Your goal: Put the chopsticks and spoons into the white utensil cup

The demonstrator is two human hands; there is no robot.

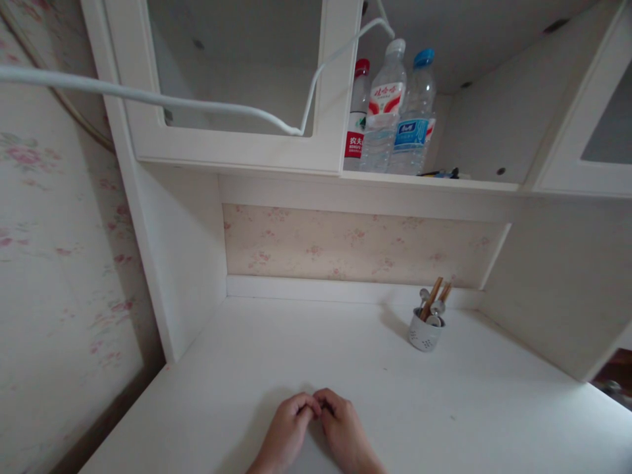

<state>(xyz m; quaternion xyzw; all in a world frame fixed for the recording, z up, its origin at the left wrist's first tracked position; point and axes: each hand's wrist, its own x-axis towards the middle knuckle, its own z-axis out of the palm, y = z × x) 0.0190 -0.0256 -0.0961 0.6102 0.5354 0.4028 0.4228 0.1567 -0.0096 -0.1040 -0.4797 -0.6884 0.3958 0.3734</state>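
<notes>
My left hand (291,424) and my right hand (342,421) rest together on the white desktop (237,368), near its front middle. The fingers of both curl inward, and their tips meet between the thumbs. No object shows in either one, though the undersides of the fingers are hidden. Farther back and to the right stands a small white perforated cup (424,334), apart from both hands. Metal spoons (437,307) and wooden chopsticks (432,297) stick up out of it.
Above the desk, an open cabinet shelf (484,184) holds a red-capped bottle (356,125), a white-capped bottle (384,112) and a blue-capped bottle (415,118). A glass-fronted cabinet door (232,150) is at upper left. Across it runs a white cable (197,104).
</notes>
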